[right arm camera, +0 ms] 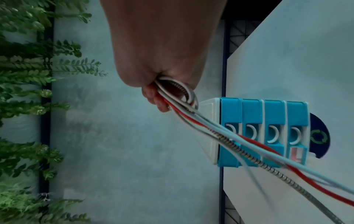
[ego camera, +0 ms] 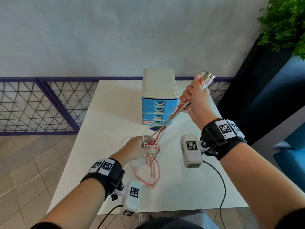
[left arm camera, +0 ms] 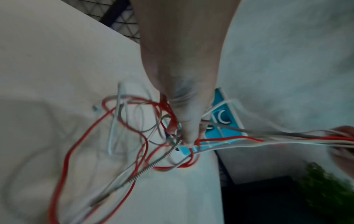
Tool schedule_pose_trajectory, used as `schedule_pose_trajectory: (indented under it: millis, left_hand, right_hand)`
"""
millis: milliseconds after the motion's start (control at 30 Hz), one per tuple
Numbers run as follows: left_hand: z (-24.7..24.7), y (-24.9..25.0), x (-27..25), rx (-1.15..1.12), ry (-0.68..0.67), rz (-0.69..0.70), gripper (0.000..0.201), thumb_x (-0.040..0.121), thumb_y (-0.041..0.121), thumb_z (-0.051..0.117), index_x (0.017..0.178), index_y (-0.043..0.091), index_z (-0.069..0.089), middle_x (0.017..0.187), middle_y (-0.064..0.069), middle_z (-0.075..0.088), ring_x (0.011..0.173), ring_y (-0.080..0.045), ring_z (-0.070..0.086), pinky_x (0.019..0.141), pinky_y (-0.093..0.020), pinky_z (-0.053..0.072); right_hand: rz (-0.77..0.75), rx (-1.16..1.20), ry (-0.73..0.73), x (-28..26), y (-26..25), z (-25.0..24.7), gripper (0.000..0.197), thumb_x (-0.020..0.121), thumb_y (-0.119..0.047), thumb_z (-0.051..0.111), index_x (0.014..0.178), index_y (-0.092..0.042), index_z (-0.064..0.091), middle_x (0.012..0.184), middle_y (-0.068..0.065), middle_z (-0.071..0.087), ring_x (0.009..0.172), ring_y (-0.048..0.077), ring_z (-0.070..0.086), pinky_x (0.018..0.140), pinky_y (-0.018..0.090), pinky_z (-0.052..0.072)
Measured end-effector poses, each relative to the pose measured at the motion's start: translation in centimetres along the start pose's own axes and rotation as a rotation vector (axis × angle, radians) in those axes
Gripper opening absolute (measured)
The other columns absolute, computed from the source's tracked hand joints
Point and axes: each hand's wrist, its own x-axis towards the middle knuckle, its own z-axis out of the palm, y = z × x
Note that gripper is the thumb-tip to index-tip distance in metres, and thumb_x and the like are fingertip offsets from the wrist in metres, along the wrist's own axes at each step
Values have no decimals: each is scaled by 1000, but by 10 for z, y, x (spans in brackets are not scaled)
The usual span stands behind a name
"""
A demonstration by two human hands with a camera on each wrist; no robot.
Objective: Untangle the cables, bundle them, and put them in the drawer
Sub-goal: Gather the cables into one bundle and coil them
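Several red, white and metal-braided cables (ego camera: pixel 166 123) stretch taut between my two hands. My right hand (ego camera: pixel 194 96) is raised beside the drawer unit and grips their gathered ends in a fist (right arm camera: pixel 162 84), plugs (ego camera: pixel 207 76) sticking out above it. My left hand (ego camera: pixel 140 147) is low over the table and pinches the cables (left arm camera: pixel 184 136) where they knot. Below it loose red and white loops (ego camera: pixel 151 171) hang down onto the table (left arm camera: pixel 80 144). The small drawer unit (ego camera: pixel 159 98) has a cream top and blue drawers (right arm camera: pixel 264 131), all closed.
The white table (ego camera: pixel 181 187) holds the drawer unit near its far edge, with a dark round sticker (right arm camera: pixel 319 136) in front of it. A purple mesh fence (ego camera: pixel 41 104) runs behind the table. A dark planter with green foliage (ego camera: pixel 283 25) stands at right.
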Motion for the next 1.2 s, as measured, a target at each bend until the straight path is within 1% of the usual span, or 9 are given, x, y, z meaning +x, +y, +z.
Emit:
schedule_pose_trajectory:
  millis: [100, 267, 367, 500, 567, 700, 900, 1067, 1200]
  left_hand:
    - [5, -19, -10, 203, 43, -118, 8, 77, 20, 57, 81, 27, 57, 82, -1, 66, 80, -22, 60, 70, -28, 45]
    - [6, -32, -12, 231, 50, -38, 56, 71, 17, 54, 122, 39, 48, 99, 5, 63, 90, -19, 60, 80, -33, 48]
    - [8, -32, -6, 285, 21, -41, 86, 59, 35, 70, 137, 34, 33, 131, 1, 52, 123, -25, 50, 102, -44, 40]
    - [-6, -15, -5, 144, -105, -137, 156, 27, 83, 71, 151, 28, -6, 159, 4, 1, 147, -15, 1, 120, -46, 3]
    - [-24, 9, -9, -99, -15, -37, 144, 33, 87, 66, 150, 29, 6, 151, 11, 12, 143, -9, 11, 119, -36, 15]
    - [-44, 71, -15, -305, 16, 253, 60, 79, 43, 65, 131, 37, 35, 134, 19, 40, 124, 11, 39, 109, -22, 34]
    - [-41, 73, 12, 287, -151, 304, 88, 83, -1, 46, 149, 36, 2, 155, 1, 26, 136, -21, 35, 113, -35, 31]
    - [-54, 85, 6, -23, 76, 236, 37, 102, 27, 34, 138, 25, 45, 140, 3, 48, 126, -12, 45, 100, -19, 33]
    - [-35, 108, 1, -321, -38, 228, 61, 98, 53, 16, 96, 21, 68, 107, 2, 68, 107, -8, 60, 100, -26, 40]
  right_hand:
    - [-70, -17, 34, 1, -15, 5, 37, 99, -38, 48, 68, -20, 36, 48, -7, 30, 38, 7, 27, 40, 22, 31]
    - [-102, -29, 41, 2, -18, 13, 39, 99, -38, 47, 67, -20, 36, 47, -7, 30, 37, 8, 27, 39, 21, 31]
    - [-83, -42, 28, 0, -13, 16, 40, 99, -39, 47, 67, -19, 34, 46, -8, 29, 36, 7, 27, 39, 20, 30]
    - [-43, -47, -2, -2, -5, 13, 39, 99, -39, 47, 67, -20, 35, 45, -9, 29, 36, 6, 26, 37, 20, 29]
    - [-5, -55, -29, -3, -2, 11, 39, 99, -41, 47, 67, -21, 36, 46, -10, 28, 36, 5, 26, 36, 20, 28]
    - [62, -74, -85, -8, 7, 17, 41, 97, -44, 48, 66, -19, 38, 48, -7, 30, 39, 7, 27, 39, 21, 29]
    - [9, -163, -113, -9, 2, 16, 40, 98, -43, 46, 67, -19, 39, 49, -6, 31, 38, 9, 33, 42, 25, 40]
    - [3, -148, -151, -12, 7, 9, 42, 99, -43, 44, 65, -19, 37, 50, -5, 32, 40, 10, 33, 43, 25, 38]
    - [58, -40, -192, -24, 16, 17, 42, 98, -45, 44, 69, -16, 41, 52, -1, 34, 42, 14, 38, 53, 31, 47]
